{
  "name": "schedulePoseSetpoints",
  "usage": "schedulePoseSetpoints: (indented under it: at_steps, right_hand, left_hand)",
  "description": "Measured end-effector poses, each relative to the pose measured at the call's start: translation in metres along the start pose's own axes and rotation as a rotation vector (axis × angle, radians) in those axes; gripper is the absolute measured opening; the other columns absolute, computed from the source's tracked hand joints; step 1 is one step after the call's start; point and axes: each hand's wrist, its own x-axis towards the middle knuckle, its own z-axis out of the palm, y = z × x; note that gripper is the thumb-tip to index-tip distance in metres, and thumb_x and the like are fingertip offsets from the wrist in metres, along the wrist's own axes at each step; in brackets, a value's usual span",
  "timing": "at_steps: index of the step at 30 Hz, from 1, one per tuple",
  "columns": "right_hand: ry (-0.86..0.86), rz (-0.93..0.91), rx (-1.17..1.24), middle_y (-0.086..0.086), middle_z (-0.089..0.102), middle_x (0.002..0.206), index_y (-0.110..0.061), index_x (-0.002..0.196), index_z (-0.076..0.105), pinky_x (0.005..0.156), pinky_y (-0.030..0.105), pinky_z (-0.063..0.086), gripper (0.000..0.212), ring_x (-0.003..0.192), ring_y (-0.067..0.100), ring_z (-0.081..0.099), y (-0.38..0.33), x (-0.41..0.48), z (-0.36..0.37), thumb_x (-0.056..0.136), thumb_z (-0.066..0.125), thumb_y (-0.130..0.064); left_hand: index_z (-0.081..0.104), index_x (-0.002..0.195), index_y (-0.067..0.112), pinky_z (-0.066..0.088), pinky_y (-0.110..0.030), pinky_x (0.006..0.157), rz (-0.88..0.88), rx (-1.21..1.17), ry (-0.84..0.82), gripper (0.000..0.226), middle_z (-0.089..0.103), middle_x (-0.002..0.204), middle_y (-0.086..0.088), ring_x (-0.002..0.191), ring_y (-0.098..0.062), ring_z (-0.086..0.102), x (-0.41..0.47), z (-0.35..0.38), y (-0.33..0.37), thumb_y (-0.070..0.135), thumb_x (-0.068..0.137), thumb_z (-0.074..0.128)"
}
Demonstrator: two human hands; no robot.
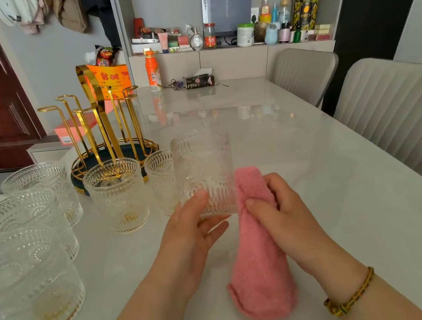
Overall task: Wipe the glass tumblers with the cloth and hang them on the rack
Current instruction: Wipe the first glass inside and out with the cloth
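My left hand (188, 230) grasps 1 embossed glass tumbler (204, 172) by its base, upright above the table (317, 170), while my right hand (276, 204), clenched on the pink cloth (261, 268), presses it against the tumbler's right side.

1. Both forearms are showing bare, with no sleeves reaching into view.
2. The right wrist is wearing a braided cord bracelet (351, 293) in yellow and dark strands, with a small green bit near its knot.
3. The left hand (189, 236) and right hand (277, 210) are wearing no rings or gloves.
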Motion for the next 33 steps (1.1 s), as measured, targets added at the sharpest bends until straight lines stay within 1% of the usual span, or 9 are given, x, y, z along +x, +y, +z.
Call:
schedulePoseSetpoints:
  at_steps: [4,6,11,15,20,22,25,30,33]
  right_hand:
    - [0.128,-0.299,0.018,-0.026,0.057,0.070,-0.029,0.077,0.050,0.053,0.004,0.038,0.015,0.059,-0.008,0.050,-0.005,-0.008,0.003,0.064,0.058,-0.028]
    - [0.254,-0.380,0.031,-0.032,0.056,0.073,-0.032,0.080,0.048,0.057,0.003,0.039,0.017,0.063,-0.011,0.051,-0.004,-0.007,-0.001,0.065,0.056,-0.031]
    - [0.364,-0.136,0.146,-0.017,0.061,0.075,-0.031,0.082,0.053,0.070,0.021,0.048,0.013,0.070,-0.001,0.056,0.002,0.003,-0.009,0.085,0.058,-0.020]
    - [0.147,0.060,0.073,-0.003,0.053,0.070,-0.017,0.076,0.054,0.056,0.016,0.040,0.012,0.063,0.008,0.049,0.002,0.005,-0.004,0.084,0.052,-0.009]
    - [0.068,-0.081,-0.022,-0.016,0.049,0.052,-0.017,0.064,0.048,0.045,0.007,0.033,0.019,0.047,-0.003,0.043,-0.002,0.000,-0.003,0.076,0.057,-0.006]
    - [0.119,-0.216,0.024,-0.019,0.053,0.059,-0.020,0.067,0.049,0.049,0.006,0.035,0.009,0.052,-0.004,0.045,-0.004,-0.005,-0.002,0.064,0.058,-0.019]
    - [0.257,-0.325,0.098,-0.020,0.058,0.070,-0.026,0.077,0.048,0.056,0.004,0.039,0.016,0.062,-0.010,0.050,-0.003,-0.006,-0.004,0.065,0.058,-0.028]
    - [0.272,-0.094,0.272,-0.012,0.061,0.078,-0.030,0.085,0.053,0.068,0.019,0.050,0.012,0.069,-0.004,0.058,0.005,0.004,-0.007,0.083,0.059,-0.021]
    - [0.244,-0.035,0.402,-0.018,0.065,0.071,-0.029,0.085,0.054,0.069,0.027,0.052,0.012,0.071,0.001,0.061,0.009,0.007,-0.006,0.078,0.061,-0.023]
  left_hand:
    - [0.062,0.093,0.016,0.053,-0.029,0.077,-0.008,0.090,-0.076,0.039,0.073,0.076,0.004,0.071,-0.010,0.068,0.001,-0.003,-0.002,0.027,0.057,0.071]
    - [0.061,0.102,0.012,0.054,-0.024,0.072,-0.014,0.139,-0.187,0.056,0.074,0.086,0.001,0.080,-0.012,0.069,-0.001,-0.001,-0.006,0.039,0.054,0.064]
    - [0.059,0.114,0.012,0.054,-0.027,0.081,-0.003,0.111,-0.284,0.087,0.071,0.105,-0.004,0.098,-0.018,0.067,-0.003,-0.002,-0.007,0.056,0.041,0.081]
    - [0.062,0.102,0.017,0.057,-0.028,0.076,-0.017,-0.011,-0.164,0.065,0.069,0.103,-0.008,0.088,-0.019,0.068,-0.002,0.000,-0.002,0.041,0.044,0.077]
    - [0.059,0.098,0.017,0.052,-0.033,0.081,-0.018,-0.028,-0.034,0.046,0.063,0.106,-0.013,0.086,-0.021,0.062,-0.001,0.004,0.000,0.038,0.058,0.060]
    - [0.060,0.099,0.016,0.054,-0.031,0.080,0.012,0.016,-0.064,0.042,0.067,0.100,-0.007,0.084,-0.017,0.065,0.000,0.002,-0.002,0.026,0.059,0.068]
    - [0.060,0.104,0.014,0.054,-0.024,0.076,0.065,0.123,-0.158,0.057,0.073,0.091,0.001,0.085,-0.012,0.068,0.000,0.001,-0.009,0.043,0.054,0.059]
    - [0.056,0.117,0.018,0.050,-0.028,0.088,0.032,0.139,-0.202,0.071,0.071,0.108,0.003,0.102,-0.014,0.065,-0.006,0.004,-0.012,0.052,0.055,0.057]
    - [0.053,0.119,0.032,0.040,-0.026,0.100,0.027,0.357,-0.165,0.082,0.062,0.118,0.020,0.112,-0.001,0.055,-0.010,0.002,-0.011,0.075,0.049,0.056]
